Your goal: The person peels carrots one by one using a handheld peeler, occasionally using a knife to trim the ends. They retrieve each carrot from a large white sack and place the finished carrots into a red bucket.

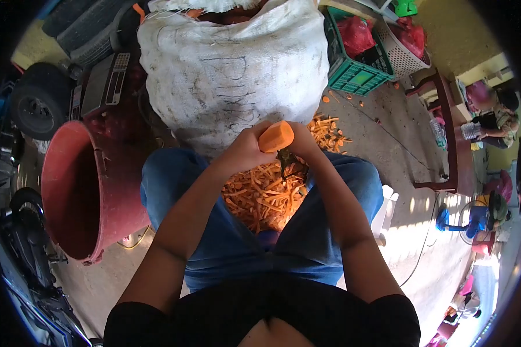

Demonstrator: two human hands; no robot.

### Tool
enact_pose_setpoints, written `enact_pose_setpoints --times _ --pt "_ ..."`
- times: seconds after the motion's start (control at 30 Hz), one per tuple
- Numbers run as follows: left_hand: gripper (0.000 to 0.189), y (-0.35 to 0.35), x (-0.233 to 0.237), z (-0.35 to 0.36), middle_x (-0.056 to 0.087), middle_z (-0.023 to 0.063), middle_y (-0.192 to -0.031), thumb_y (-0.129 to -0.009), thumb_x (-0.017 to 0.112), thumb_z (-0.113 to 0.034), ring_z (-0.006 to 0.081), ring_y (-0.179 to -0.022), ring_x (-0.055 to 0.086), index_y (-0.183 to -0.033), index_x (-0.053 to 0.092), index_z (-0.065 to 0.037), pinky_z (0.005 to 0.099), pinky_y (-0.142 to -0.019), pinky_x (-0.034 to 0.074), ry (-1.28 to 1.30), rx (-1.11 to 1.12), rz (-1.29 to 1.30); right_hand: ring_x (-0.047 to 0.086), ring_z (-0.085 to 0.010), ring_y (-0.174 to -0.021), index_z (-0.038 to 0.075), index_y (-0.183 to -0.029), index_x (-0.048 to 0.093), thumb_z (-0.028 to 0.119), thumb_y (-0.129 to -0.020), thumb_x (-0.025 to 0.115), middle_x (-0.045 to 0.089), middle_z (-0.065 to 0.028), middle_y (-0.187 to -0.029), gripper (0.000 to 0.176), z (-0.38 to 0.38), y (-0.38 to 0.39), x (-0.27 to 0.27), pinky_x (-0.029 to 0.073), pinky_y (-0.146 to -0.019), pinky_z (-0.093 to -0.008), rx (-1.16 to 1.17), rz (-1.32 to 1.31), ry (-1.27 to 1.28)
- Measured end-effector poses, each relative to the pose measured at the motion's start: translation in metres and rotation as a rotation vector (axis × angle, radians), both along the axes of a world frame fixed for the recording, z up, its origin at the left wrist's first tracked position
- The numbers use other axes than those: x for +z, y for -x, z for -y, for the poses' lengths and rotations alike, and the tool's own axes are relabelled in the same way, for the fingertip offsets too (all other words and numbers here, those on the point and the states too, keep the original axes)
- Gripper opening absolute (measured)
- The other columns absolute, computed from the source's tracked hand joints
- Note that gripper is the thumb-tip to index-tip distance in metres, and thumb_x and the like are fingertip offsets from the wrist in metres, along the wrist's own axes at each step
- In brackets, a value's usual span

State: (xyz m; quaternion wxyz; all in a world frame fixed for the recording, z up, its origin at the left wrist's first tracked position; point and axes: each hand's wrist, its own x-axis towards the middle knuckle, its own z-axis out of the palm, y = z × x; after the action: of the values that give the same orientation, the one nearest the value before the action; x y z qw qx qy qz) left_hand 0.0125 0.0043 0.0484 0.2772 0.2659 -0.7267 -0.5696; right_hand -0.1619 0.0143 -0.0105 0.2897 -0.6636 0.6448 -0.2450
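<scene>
My left hand point(244, 149) is closed around a thick carrot point(276, 137), its blunt orange end pointing up toward me. Close beside it, my right hand point(303, 139) is curled with its fingers mostly hidden behind the carrot. A dark object point(286, 164) shows just below that hand; I cannot make out what it is or whether the hand grips it. Under both hands, between my knees, lies a heap of orange carrot peelings and pieces point(266, 196). More carrot strips point(327, 130) are scattered on the floor beyond my right hand.
A large white woven sack point(231, 69) stands right in front of me. To the left are a red bin point(69, 191), a scale point(105, 87) and a wheel point(37, 107). A green crate point(359, 78) and a wooden frame point(446, 133) stand right; a person point(498, 124) is farther off.
</scene>
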Motion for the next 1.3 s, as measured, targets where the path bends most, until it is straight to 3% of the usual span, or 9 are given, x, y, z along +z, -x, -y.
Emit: enact_pose_setpoints --times 0.27,0.4,0.47,0.6,0.8,0.97,1.1,1.2,1.3 --pt "0.040 -0.009 -0.005 0.014 0.052 0.0052 -0.088 -0.064 0.063 -0.011 0.0124 -0.080 0.049 -0.100 0.047 -0.003 0.0262 -0.072 0.039 0.061 0.246 0.142 0.052 -0.0357 -0.072 0.002 -0.084 0.054 0.026 -0.072 0.050 0.055 -0.0202 -0.074 0.027 -0.005 -0.010 0.009 0.041 -0.065 -0.0409 0.011 -0.076 -0.055" --pt "0.031 -0.051 0.004 0.030 0.054 0.0061 -0.079 -0.064 0.063 -0.011 0.0153 -0.069 0.053 -0.091 0.049 -0.001 0.0257 -0.060 0.041 0.289 0.632 0.096 0.052 -0.0356 -0.072 0.003 -0.085 0.053 0.027 -0.072 0.051 0.056 -0.0192 -0.074 0.027 -0.006 -0.003 0.021 0.041 -0.065 -0.0420 0.029 -0.222 -0.060" --pt "0.022 -0.095 0.036 0.040 0.048 -0.0010 -0.071 -0.071 0.061 -0.013 0.0061 -0.058 0.044 -0.090 0.050 -0.009 0.0172 -0.047 0.034 -0.352 0.797 -0.492 0.052 -0.0354 -0.072 0.003 -0.085 0.052 0.027 -0.072 0.052 0.056 -0.0188 -0.073 0.027 -0.011 0.004 0.025 0.041 -0.065 -0.0423 0.037 -0.233 -0.053" --pt "0.015 -0.179 0.037 0.051 0.045 -0.0015 -0.071 -0.076 0.055 -0.017 0.0093 -0.060 0.043 -0.088 0.048 -0.011 0.0199 -0.050 0.037 -0.304 1.273 -0.629 0.053 -0.0351 -0.070 0.003 -0.082 0.052 0.025 -0.071 0.053 0.055 -0.0186 -0.071 0.025 -0.011 0.011 0.025 0.041 -0.064 -0.0424 0.024 -0.201 -0.032" --pt "0.016 -0.288 -0.010 0.052 0.045 0.0033 -0.070 -0.076 0.053 -0.021 0.0132 -0.061 0.044 -0.082 0.048 -0.007 0.0230 -0.051 0.039 -0.485 0.978 -0.998 0.053 -0.0351 -0.070 0.003 -0.082 0.052 0.025 -0.070 0.054 0.055 -0.0185 -0.070 0.025 -0.012 0.014 0.020 0.041 -0.064 -0.0422 0.022 -0.221 -0.022" --pt "0.044 -0.345 -0.027 0.080 0.046 0.0096 -0.072 -0.077 0.041 -0.042 0.0192 -0.064 0.046 -0.084 0.045 0.001 0.0266 -0.055 0.043 -0.664 0.746 -1.398 0.053 -0.0341 -0.072 0.003 -0.083 0.052 0.025 -0.071 0.053 0.056 -0.0182 -0.073 0.025 -0.012 0.012 0.022 0.041 -0.066 -0.0415 0.023 -0.213 -0.059" --pt "0.039 -0.317 -0.008 0.078 0.049 0.0117 -0.076 -0.068 0.055 -0.030 0.0205 -0.066 0.048 -0.085 0.047 0.003 0.0290 -0.062 0.045 -0.582 0.810 -1.474 0.053 -0.0334 -0.073 0.004 -0.084 0.052 0.025 -0.071 0.053 0.056 -0.0181 -0.075 0.025 -0.014 0.016 0.027 0.041 -0.066 -0.0410 0.018 -0.201 -0.072" --pt "0.038 -0.280 0.007 0.066 0.050 0.0124 -0.079 -0.070 0.052 -0.028 0.0205 -0.070 0.048 -0.089 0.047 0.004 0.0301 -0.065 0.045 -0.612 0.652 -1.536 0.053 -0.0333 -0.073 0.004 -0.084 0.053 0.027 -0.072 0.052 0.056 -0.0181 -0.074 0.026 -0.013 0.015 0.027 0.042 -0.065 -0.0408 0.023 -0.212 -0.074" --pt "0.040 -0.224 0.033 0.054 0.045 0.0066 -0.074 -0.081 0.036 -0.035 0.0166 -0.066 0.042 -0.093 0.046 0.003 0.0288 -0.063 0.039 -0.718 0.390 -1.161 0.053 -0.0334 -0.073 0.004 -0.084 0.053 0.028 -0.072 0.052 0.056 -0.0181 -0.074 0.026 -0.012 0.014 0.023 0.042 -0.065 -0.0408 0.034 -0.227 -0.079"
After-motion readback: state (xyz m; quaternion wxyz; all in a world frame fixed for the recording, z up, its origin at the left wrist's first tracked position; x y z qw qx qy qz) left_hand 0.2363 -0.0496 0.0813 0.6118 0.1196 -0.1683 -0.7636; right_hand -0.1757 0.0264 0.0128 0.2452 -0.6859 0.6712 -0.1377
